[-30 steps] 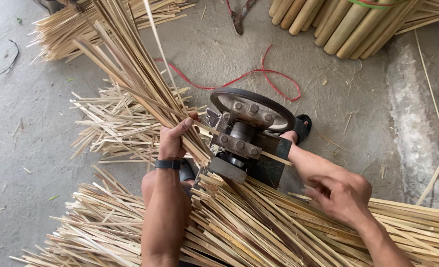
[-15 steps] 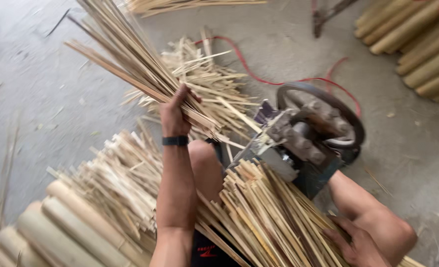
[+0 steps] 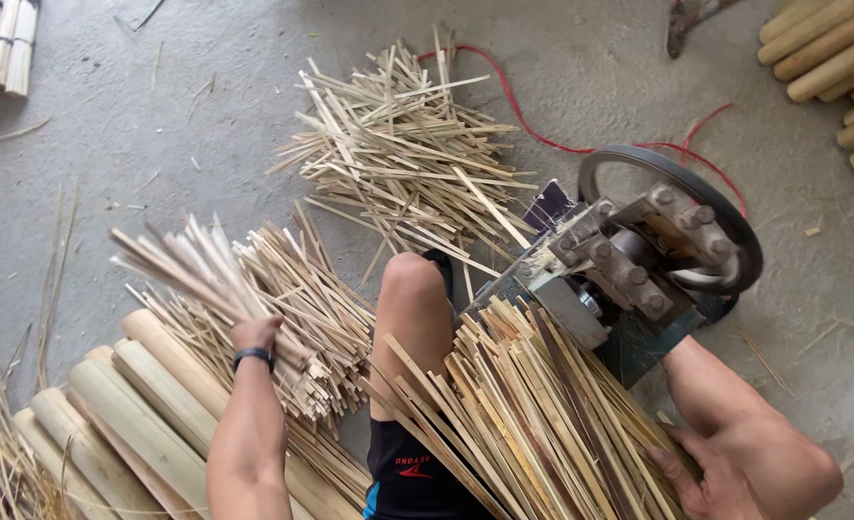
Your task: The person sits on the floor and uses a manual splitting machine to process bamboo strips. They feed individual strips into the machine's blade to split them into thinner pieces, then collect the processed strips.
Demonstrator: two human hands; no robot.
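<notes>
Bamboo strips (image 3: 206, 265) are held as a bundle in the left hand (image 3: 258, 335), whose grip is closed around them above the pile of strips (image 3: 321, 327) on the floor beside the split bamboo poles (image 3: 129, 404). A scattered heap of short offcuts (image 3: 408, 144) lies beyond the knee, so a good part of the work appears done. A thick stack of uncut strips (image 3: 533, 414) is leaned against the wheeled cutting machine (image 3: 658, 250), with the right hand (image 3: 750, 472) closed on its lower end; much is judged left.
</notes>
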